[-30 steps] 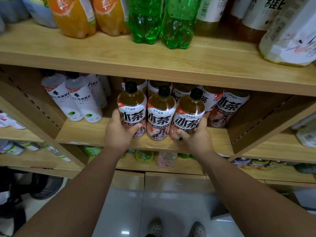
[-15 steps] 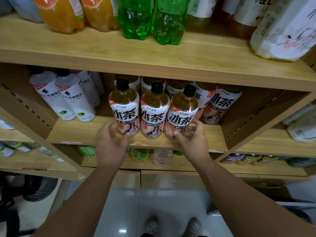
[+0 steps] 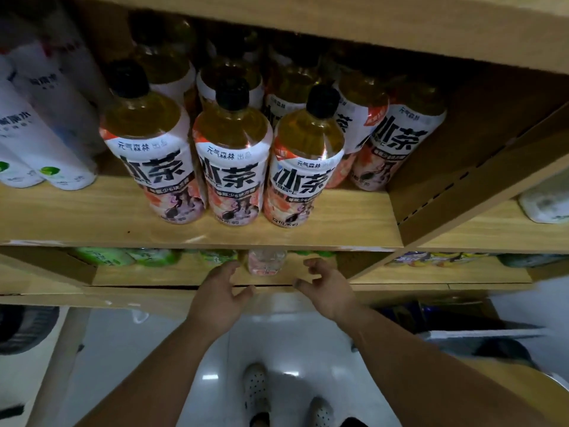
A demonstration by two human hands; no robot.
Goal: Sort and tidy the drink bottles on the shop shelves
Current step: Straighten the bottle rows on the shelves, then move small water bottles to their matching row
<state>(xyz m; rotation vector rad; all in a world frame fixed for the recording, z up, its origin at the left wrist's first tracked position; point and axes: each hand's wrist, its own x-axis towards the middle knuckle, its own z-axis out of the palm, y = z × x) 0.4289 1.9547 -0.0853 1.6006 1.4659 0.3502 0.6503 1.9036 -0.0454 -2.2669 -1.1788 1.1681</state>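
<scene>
Three iced tea bottles faced up; both hands empty at the lower shelf

We find three iced tea bottles (image 3: 229, 158) standing upright in a touching row at the front of the middle shelf (image 3: 197, 232), labels outward, with more of the same behind them. White bottles (image 3: 46, 155) stand apart to the left. We judge this row finished. Left hand (image 3: 220, 298) and right hand (image 3: 326, 292) hover below it, fingers spread, gripping nothing, on either side of a pale pink bottle (image 3: 266, 261) on the lower shelf (image 3: 160, 277); neither touches it. Green bottles (image 3: 123, 257) lie blurred to its left. Next, we judge, comes closing both hands on the pink bottle and straightening it.
</scene>
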